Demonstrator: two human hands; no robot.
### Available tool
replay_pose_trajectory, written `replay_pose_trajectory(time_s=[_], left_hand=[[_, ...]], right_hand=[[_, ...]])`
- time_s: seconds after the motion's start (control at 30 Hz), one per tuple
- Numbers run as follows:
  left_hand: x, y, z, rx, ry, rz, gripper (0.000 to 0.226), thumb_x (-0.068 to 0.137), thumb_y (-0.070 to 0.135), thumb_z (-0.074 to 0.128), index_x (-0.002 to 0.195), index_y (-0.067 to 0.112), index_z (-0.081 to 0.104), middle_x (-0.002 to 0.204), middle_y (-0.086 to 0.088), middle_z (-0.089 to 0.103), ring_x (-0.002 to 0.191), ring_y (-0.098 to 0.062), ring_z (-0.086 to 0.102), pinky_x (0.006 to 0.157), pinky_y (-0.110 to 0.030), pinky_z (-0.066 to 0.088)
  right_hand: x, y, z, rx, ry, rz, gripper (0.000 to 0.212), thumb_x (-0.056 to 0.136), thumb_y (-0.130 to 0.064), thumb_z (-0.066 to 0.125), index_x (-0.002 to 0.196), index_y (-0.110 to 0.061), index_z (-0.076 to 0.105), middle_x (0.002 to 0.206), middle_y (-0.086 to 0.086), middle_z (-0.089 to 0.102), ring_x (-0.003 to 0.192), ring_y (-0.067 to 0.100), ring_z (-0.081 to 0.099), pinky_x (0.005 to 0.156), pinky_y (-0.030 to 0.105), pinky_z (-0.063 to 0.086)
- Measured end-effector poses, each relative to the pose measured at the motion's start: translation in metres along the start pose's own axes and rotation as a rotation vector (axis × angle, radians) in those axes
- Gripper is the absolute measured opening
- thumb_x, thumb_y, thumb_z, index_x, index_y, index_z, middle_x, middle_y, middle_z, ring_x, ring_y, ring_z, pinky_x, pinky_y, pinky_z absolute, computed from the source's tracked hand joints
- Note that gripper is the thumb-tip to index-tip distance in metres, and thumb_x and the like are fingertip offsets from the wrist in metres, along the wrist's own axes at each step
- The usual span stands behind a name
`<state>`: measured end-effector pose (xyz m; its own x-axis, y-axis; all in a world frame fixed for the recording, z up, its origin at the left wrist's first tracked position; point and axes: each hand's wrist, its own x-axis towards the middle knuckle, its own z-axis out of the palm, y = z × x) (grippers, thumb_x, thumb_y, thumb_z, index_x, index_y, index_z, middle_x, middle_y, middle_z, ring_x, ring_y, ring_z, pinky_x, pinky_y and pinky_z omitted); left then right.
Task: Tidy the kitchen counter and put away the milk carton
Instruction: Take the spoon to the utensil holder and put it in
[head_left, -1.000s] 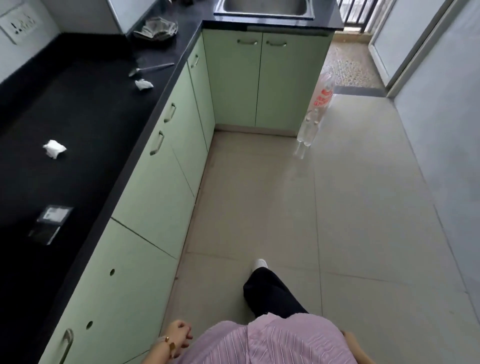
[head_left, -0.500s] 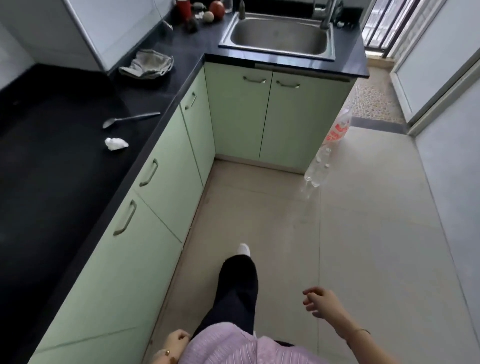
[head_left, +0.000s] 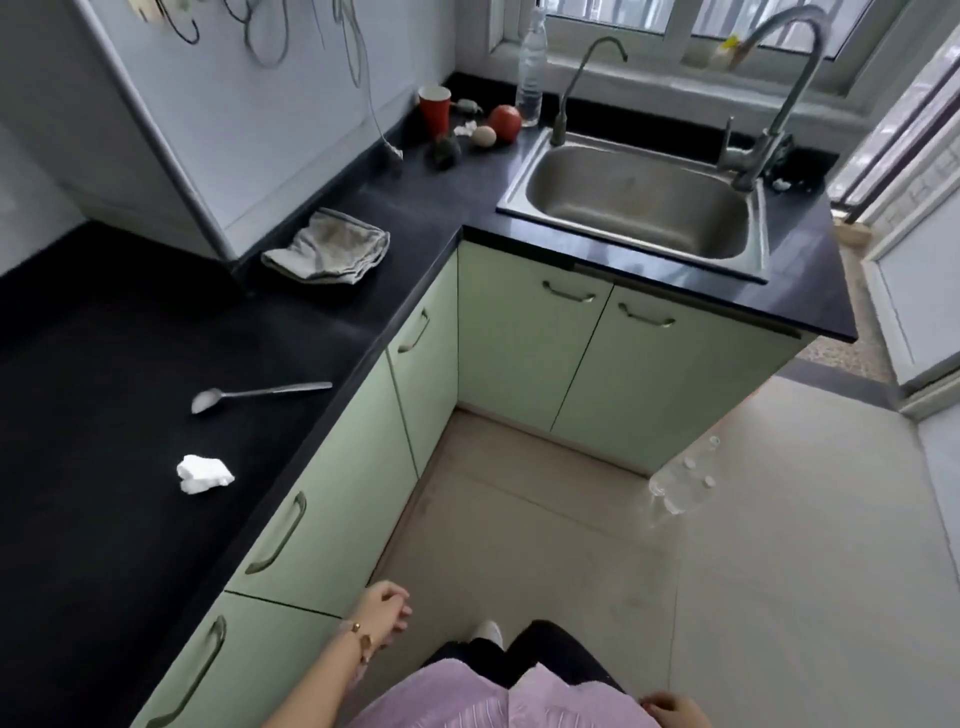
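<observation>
The black counter (head_left: 104, 364) runs along my left and turns toward a steel sink (head_left: 639, 208). On it lie a crumpled white tissue (head_left: 203, 474), a metal spoon (head_left: 260, 395) and a folded grey cloth (head_left: 330, 247). At the back corner stand a red cup (head_left: 435, 110), a red apple (head_left: 505, 122), an egg (head_left: 483, 136) and a clear water bottle (head_left: 531, 70). No milk carton is in view. My left hand (head_left: 382, 613) hangs low beside the green cabinets, fingers loosely curled, holding nothing. My right hand (head_left: 670, 709) shows only partly at the bottom edge.
Green cabinet doors (head_left: 524, 343) with metal handles line the counter below. A pack of clear plastic bottles (head_left: 685, 480) leans on the tiled floor by the sink cabinet. Two taps (head_left: 774, 98) stand behind the sink. Cables hang on the wall at top left.
My view has tilted up and moved forward along the counter, bringing the sink, window and back corner items into sight. My right hand dropped to the bottom edge; my left hand swung forward.
</observation>
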<state>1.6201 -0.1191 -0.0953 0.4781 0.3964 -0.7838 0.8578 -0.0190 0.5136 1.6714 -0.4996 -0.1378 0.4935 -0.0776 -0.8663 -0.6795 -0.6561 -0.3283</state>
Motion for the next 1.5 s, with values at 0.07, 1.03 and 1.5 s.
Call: replay_pose_trajectory(time_s=[0.07, 1.03, 1.5], left_hand=[[0.010, 0.038, -0.009, -0.083, 0.002, 0.026, 0.026, 0.092, 0.005, 0.040, 0.075, 0.019, 0.052, 0.070, 0.000, 0.060, 0.055, -0.011, 0.052, 0.043, -0.018, 0.033], [-0.058, 0.087, -0.052, -0.664, 0.894, -0.198, 0.027, 0.092, 0.009, 0.049, 0.080, 0.033, 0.055, 0.083, 0.014, 0.064, 0.072, 0.004, 0.062, 0.061, -0.008, 0.043], [-0.032, 0.064, -0.127, 0.090, 1.048, -0.263, 0.051, 0.095, 0.028, 0.041, 0.143, 0.014, 0.030, 0.155, -0.001, 0.024, 0.144, -0.021, 0.018, 0.119, -0.040, 0.013]], right_hand=[[-0.025, -0.072, -0.013, -0.034, 0.070, -0.038, 0.020, 0.080, -0.004, 0.063, 0.063, -0.010, 0.070, 0.063, 0.000, 0.066, 0.073, 0.016, 0.061, 0.057, 0.011, 0.042], [-0.008, -0.521, 0.105, -1.032, -0.657, -0.919, 0.033, 0.084, 0.000, 0.045, 0.075, -0.026, 0.063, 0.070, -0.002, 0.067, 0.064, 0.013, 0.061, 0.070, 0.028, 0.048], [-0.093, -0.568, 0.217, -1.005, -0.465, -1.384, 0.026, 0.084, -0.023, 0.062, 0.109, -0.021, 0.065, 0.103, -0.004, 0.064, 0.096, 0.016, 0.062, 0.083, 0.027, 0.048]])
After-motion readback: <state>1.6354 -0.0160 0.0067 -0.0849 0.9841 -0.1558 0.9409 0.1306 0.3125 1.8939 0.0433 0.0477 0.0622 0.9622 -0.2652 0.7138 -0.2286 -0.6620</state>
